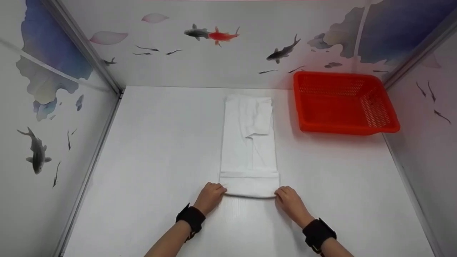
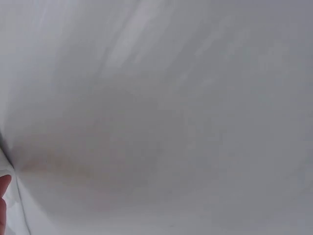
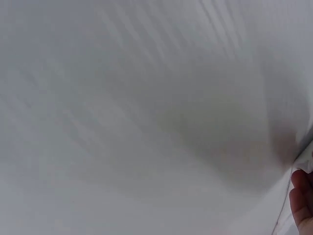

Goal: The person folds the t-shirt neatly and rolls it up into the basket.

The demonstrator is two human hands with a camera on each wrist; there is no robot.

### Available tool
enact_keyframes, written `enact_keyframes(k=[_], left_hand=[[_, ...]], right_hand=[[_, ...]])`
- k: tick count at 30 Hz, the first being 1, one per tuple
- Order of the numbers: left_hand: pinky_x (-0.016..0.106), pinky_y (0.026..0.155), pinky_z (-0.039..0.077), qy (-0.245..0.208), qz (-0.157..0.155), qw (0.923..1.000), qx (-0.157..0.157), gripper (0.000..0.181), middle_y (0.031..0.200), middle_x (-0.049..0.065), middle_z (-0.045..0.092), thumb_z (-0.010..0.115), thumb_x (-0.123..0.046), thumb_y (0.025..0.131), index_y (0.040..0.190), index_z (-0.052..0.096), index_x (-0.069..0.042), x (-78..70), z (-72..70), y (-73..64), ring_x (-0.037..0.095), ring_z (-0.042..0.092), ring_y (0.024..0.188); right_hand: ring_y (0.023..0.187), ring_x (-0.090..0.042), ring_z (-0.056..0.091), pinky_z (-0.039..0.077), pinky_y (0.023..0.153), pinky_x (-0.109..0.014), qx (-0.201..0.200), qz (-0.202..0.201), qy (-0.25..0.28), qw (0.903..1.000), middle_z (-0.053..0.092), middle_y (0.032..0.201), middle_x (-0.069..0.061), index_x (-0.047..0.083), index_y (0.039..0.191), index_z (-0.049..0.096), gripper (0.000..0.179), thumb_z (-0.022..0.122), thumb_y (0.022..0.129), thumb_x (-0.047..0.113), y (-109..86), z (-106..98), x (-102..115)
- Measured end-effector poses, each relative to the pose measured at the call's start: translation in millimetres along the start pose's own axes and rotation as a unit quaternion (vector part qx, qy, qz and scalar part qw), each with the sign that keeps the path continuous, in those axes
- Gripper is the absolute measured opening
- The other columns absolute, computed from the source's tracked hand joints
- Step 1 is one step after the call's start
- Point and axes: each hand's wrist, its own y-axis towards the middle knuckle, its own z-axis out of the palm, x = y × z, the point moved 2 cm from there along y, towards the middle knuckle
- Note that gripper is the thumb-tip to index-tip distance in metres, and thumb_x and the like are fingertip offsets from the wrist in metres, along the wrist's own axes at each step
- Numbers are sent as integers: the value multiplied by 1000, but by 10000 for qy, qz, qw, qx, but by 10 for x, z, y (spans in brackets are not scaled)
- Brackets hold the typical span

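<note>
A white shirt (image 1: 234,150), folded into a long narrow strip, lies flat on the white table. A sleeve-like flap is laid over its far half, and the near end is turned up into a band. My left hand (image 1: 210,197) pinches the near left corner of that band. At the near right corner, my right hand (image 1: 290,203) pinches the cloth between thumb and fingers. In the left wrist view, only fingertips (image 2: 4,188) and a bit of cloth show at the left edge. The right wrist view catches curled fingers (image 3: 301,200) on the cloth at its right edge.
A red plastic basket (image 1: 339,130) with perforated sides stands at the back right of the table (image 1: 160,142). White panels painted with fish rise at the back, left and right. Each wrist wears a black strap (image 1: 191,218).
</note>
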Motion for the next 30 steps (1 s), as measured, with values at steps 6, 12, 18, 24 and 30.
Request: enact_keyframes(k=[6,12,18,24,30], left_hand=[[23,66,48,-1140,184,9903,779,11,81,1,69,76,1,80,89,74,-5,-96,-215,-146,13,65,74],[22,70,52,-2120,-256,9647,1543,12,85,5,71,73,1,83,95,75,-2,-5,-448,-26,13,67,79],[27,71,54,-2352,-700,9611,1270,12,84,10,68,70,5,84,95,74,3,236,-581,409,20,66,78],[34,71,53,-2322,-1437,9573,955,13,85,13,68,68,4,86,97,74,5,481,-463,799,25,64,78],[39,77,53,-2684,-2628,9250,579,15,93,18,70,66,4,88,101,73,7,622,-230,943,30,65,85]], right_hand=[[74,-18,56,47,66,-33,333,177,183,9991,58,79,-2,5,82,60,24,73,70,-11,-165,-131,155],[71,-15,52,45,62,-31,-42,120,386,9992,55,79,-1,6,82,58,28,73,67,-13,-34,-285,242],[74,-20,53,44,64,-35,-530,136,703,9960,56,81,-5,2,86,57,26,68,71,-17,394,-353,77],[80,-29,55,47,70,-42,-470,714,1058,9907,58,86,-13,-3,92,60,10,60,86,-12,763,-279,-218],[82,-33,57,48,73,-45,-134,1439,1237,9817,60,87,-18,-8,95,61,6,57,91,-9,982,-116,-392]])
